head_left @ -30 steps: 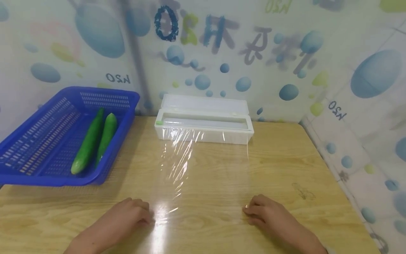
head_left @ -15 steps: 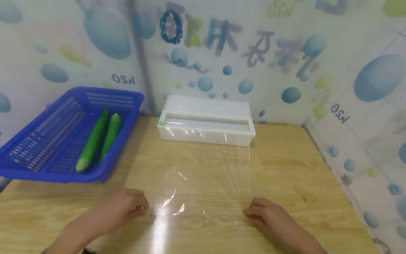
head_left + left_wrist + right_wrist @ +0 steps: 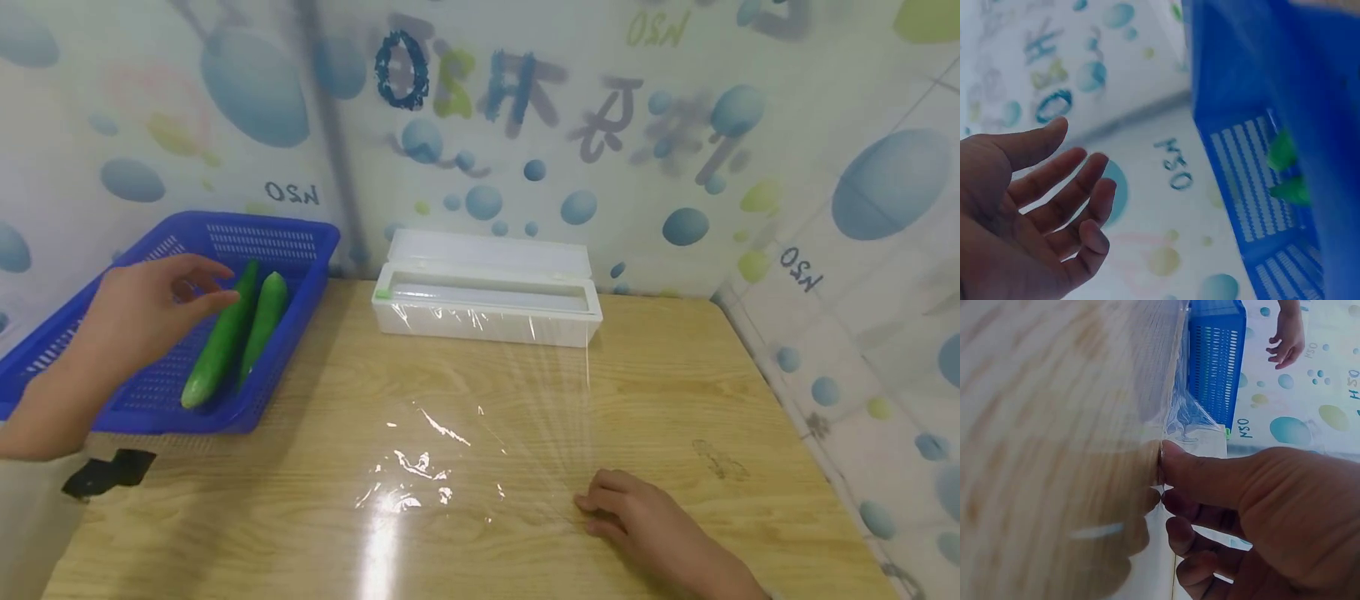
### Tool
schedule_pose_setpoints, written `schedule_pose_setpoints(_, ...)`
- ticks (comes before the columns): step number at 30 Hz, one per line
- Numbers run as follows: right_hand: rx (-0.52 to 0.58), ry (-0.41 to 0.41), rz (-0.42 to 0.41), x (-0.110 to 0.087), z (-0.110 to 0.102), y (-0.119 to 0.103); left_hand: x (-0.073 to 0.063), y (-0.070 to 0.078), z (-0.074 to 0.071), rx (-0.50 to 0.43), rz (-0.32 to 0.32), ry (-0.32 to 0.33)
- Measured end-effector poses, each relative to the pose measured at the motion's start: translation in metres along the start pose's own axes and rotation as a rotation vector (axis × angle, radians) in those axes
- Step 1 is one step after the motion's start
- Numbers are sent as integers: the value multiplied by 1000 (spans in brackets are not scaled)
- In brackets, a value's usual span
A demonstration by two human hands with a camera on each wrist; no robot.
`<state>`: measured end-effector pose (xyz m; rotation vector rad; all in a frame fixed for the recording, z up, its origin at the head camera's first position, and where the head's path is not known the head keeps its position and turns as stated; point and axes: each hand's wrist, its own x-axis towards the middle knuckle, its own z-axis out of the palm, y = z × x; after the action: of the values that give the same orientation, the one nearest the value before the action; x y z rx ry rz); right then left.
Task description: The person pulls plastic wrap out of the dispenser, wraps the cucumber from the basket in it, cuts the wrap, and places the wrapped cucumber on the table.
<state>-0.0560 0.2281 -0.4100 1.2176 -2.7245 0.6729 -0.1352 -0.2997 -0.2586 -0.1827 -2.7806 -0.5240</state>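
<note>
My left hand (image 3: 146,312) hovers over the blue plastic basket (image 3: 297,329) at the left, fingers loosely bent and holding nothing. Two green cucumbers, a longer one (image 3: 217,354) and a shorter one (image 3: 266,321), lie side by side inside, just beyond its fingertips. At the front right, my right hand (image 3: 637,517) pinches the corner of a clear sheet of cling film (image 3: 444,427) between thumb and forefinger, near the tabletop, as the right wrist view shows. This film runs from an open white dispenser box (image 3: 487,325) at the back; its left part lies crinkled on the table.
The wooden table (image 3: 675,375) meets a patterned wall (image 3: 480,108) behind and another at the right. The box's lid (image 3: 487,250) stands raised at the back. A small green piece (image 3: 383,293) sits at the box's left end.
My left hand has let go of the film's left corner and moved up and left over the basket. The film's left side has sunk to the table. My right hand stays put.
</note>
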Motion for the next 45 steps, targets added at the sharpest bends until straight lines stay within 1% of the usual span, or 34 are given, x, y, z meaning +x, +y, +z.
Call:
schedule_pose_setpoints(2,-3,8,-6,0,1,0,15,-15,-3,-10,-38,0)
schedule_pose_setpoints(5,8,-2,0,-1,0,1,33,-37,-7,9,-55,18)
schedule_pose_setpoints(9,25,-25,20,0,-1,0,47,-58,-12,16,-125,13)
schedule_pose_setpoints(11,28,-28,25,0,-2,0,52,-64,-12,-8,-171,-13)
schedule_pose_setpoints(14,30,-27,26,0,-2,0,58,-72,-7,-62,-214,-40)
schedule_pose_setpoints(19,36,-36,32,1,-1,0,65,-86,2,-209,-283,-50)
schedule_pose_setpoints(22,33,-30,30,1,-1,1,67,-95,8,-263,-326,-45)
schedule_pose_setpoints(27,39,-17,12,0,-2,2,65,-112,21,-479,-399,-23)
schedule_pose_setpoints(29,42,-19,13,0,-2,2,62,-118,27,-532,-436,-33)
schedule_pose_setpoints(31,38,-22,16,0,-2,2,59,-123,33,-478,-442,-72)
schedule_pose_setpoints(33,42,-29,25,0,-3,2,56,-128,39,-426,-433,-113)
schedule_pose_setpoints(35,42,-31,29,0,-3,2,55,-132,44,-405,-407,-154)
schedule_pose_setpoints(36,44,-33,32,0,-3,2,55,-133,47,-415,-386,-175)
schedule_pose_setpoints(38,44,-32,35,0,-4,3,56,-136,52,-476,-361,-213)
schedule_pose_setpoints(39,43,-31,36,0,-4,3,57,-137,54,-499,-343,-243)
schedule_pose_setpoints(41,36,-25,33,0,-4,4,59,-138,57,-514,-317,-318)
schedule_pose_setpoints(44,45,-28,34,0,-4,3,61,-138,59,-527,-314,-426)
schedule_pose_setpoints(45,49,-29,35,0,-4,3,61,-137,60,-521,-304,-460)
